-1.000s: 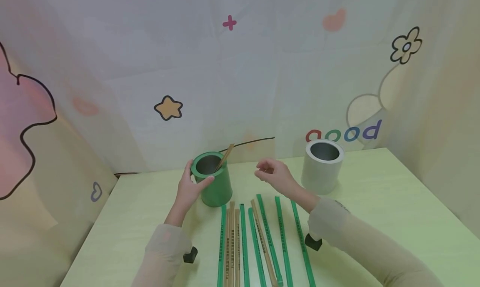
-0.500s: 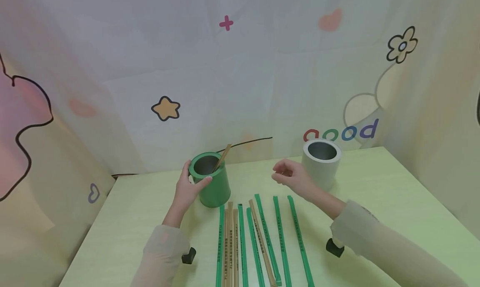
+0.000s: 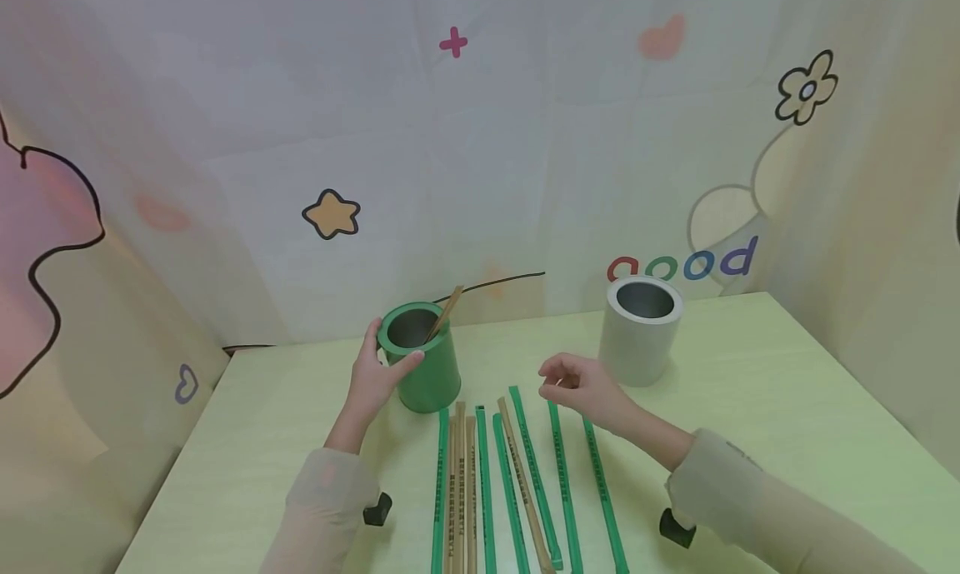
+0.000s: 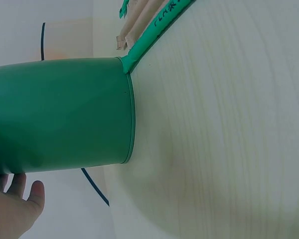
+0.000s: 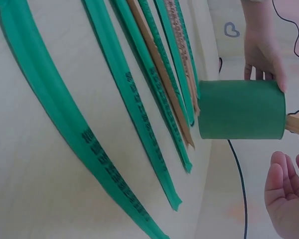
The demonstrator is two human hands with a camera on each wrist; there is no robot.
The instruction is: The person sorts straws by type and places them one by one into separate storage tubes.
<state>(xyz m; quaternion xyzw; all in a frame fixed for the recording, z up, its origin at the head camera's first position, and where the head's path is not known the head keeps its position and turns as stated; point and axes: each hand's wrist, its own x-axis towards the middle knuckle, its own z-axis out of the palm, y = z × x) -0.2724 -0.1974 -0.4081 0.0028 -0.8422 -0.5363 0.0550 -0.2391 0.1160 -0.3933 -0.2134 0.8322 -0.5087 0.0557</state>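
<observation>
My left hand [image 3: 371, 386] grips the green can [image 3: 423, 378] at its rim, thumb on the near side and fingers round the left. A brown wrapped straw [image 3: 450, 307] leans out of the can's right side; there may be more than one. My right hand [image 3: 588, 391] hovers above the far ends of the two rightmost green wrapped straws, one of them this green straw [image 3: 602, 482]. Its fingers are loosely bent, with nothing between them; in the right wrist view the thumb is partly cut off by the frame edge. Several green and brown straws [image 3: 461, 491] lie lengthwise on the table.
A white can [image 3: 639, 345] stands at the back right, just behind my right hand. The pale table [image 3: 787, 441] ends at the back against a printed cloth [image 3: 495, 174]. A black block [image 3: 677, 528] hangs below each sleeve.
My right hand has moved right, away from the green can, then lowered toward the far ends of the green straws. The left hand stays on the can.
</observation>
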